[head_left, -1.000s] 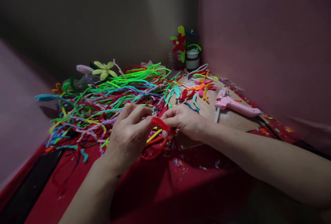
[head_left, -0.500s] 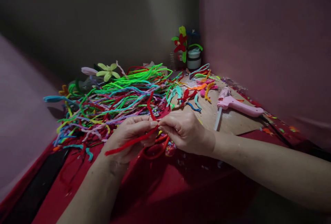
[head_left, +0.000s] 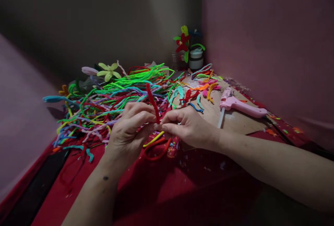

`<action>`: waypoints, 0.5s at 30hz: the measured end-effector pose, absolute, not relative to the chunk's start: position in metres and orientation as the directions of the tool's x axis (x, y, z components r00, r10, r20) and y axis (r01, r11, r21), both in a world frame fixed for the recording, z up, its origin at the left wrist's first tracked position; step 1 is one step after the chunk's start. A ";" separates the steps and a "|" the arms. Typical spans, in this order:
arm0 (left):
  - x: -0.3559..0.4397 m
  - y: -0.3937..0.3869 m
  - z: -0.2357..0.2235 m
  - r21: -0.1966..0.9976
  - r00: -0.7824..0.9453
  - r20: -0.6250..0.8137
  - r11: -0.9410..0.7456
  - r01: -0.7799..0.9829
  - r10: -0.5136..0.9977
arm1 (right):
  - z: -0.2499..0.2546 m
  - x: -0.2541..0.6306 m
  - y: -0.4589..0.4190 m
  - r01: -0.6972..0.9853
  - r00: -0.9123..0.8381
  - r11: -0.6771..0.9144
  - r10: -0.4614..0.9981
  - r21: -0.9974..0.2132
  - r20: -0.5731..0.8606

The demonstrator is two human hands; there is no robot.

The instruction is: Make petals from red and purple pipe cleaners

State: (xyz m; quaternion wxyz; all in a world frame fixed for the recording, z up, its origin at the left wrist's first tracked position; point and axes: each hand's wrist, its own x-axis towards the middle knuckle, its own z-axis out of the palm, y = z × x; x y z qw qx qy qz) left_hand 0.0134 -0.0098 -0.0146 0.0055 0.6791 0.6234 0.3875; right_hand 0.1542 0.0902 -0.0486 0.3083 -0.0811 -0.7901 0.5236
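Between my two hands is a red pipe cleaner (head_left: 152,101), one end of it sticking up above the fingertips. My left hand (head_left: 133,125) pinches it low down with thumb and fingers. Close against that pinch, my right hand (head_left: 184,126) has thumb and forefinger closed at the same spot; the rest of the pipe cleaner is hidden by the fingers. Just below the hands lie red-handled scissors (head_left: 156,158) and a short yellow pipe cleaner (head_left: 153,139) on the red tablecloth (head_left: 156,191).
A big heap of coloured pipe cleaners (head_left: 125,92) spreads across the left. At right a pink glue gun (head_left: 242,107) rests on a cardboard sheet (head_left: 235,123) with several bent pieces. Pipe-cleaner flowers (head_left: 182,43) stand beside a white lidded container (head_left: 196,59) in the back corner.
The red pipe cleaner was a bent piece, then showed a long tail across my left hand; now only its upright end shows. My left hand has turned and lifted its fingers.
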 end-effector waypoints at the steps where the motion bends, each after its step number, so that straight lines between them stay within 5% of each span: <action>1: 0.014 -0.010 -0.015 0.558 -0.112 0.423 -0.161 0.814 0.899 | -0.052 0.154 0.089 -0.180 -0.758 0.596 0.423 -0.783 0.497; 3: 0.014 -0.010 -0.014 0.715 -0.180 0.179 -0.002 0.699 0.967 | -0.057 0.153 0.088 -0.143 -0.703 0.786 0.347 -0.601 0.621; 5: 0.014 -0.009 -0.014 0.802 -0.211 0.026 0.105 0.589 0.977 | -0.058 0.152 0.088 -0.128 -0.699 0.801 0.346 -0.585 0.626; 7: 0.013 -0.009 -0.014 0.828 -0.245 0.025 0.117 0.548 0.969 | -0.055 0.150 0.088 -0.134 -0.746 0.646 0.433 -0.752 0.505; 10: 0.010 -0.008 -0.013 0.859 -0.332 0.090 0.096 0.502 0.939 | -0.048 0.149 0.091 -0.118 -0.860 0.170 0.474 -0.978 0.186; 12: 0.008 -0.007 -0.012 0.885 -0.377 0.099 0.091 0.456 0.921 | -0.044 0.149 0.094 -0.083 -0.906 -0.069 0.421 -0.994 0.047; 15: 0.008 -0.005 -0.011 0.898 -0.394 0.083 0.103 0.428 0.915 | -0.045 0.149 0.096 -0.055 -0.902 -0.149 0.432 -0.987 -0.015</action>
